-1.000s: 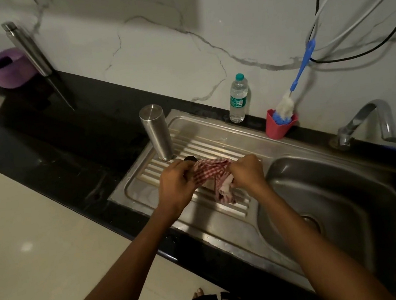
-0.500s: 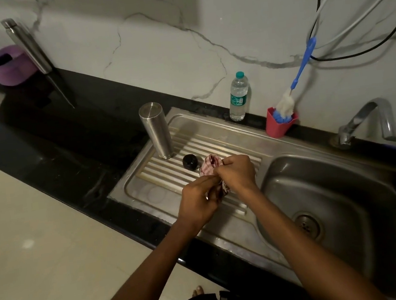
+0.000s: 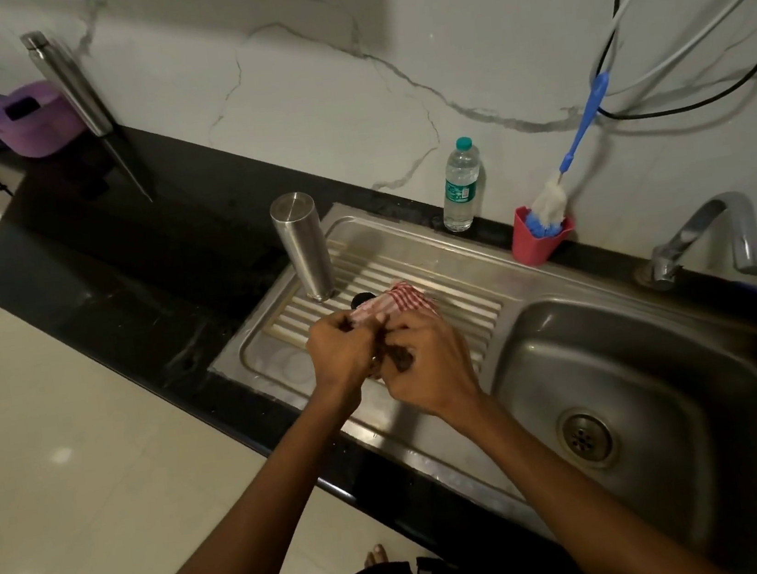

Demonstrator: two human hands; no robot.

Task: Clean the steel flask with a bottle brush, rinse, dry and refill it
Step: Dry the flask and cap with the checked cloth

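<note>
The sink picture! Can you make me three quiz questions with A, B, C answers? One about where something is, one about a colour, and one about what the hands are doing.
1. Where does the bottle brush stand?
A. In the pink cup
B. In the sink bowl
C. On the floor

2. What colour is the brush handle?
A. Green
B. Blue
C. Yellow

3. What are both hands holding?
A. The tap
B. The water bottle
C. The checked cloth

Answers:
1 A: the bristles sit in the pink cup by the wall.
2 B: the long handle leaning on the wall is blue.
3 C: the left hand and right hand both grip the checked cloth over the ribbed drainboard.
</note>
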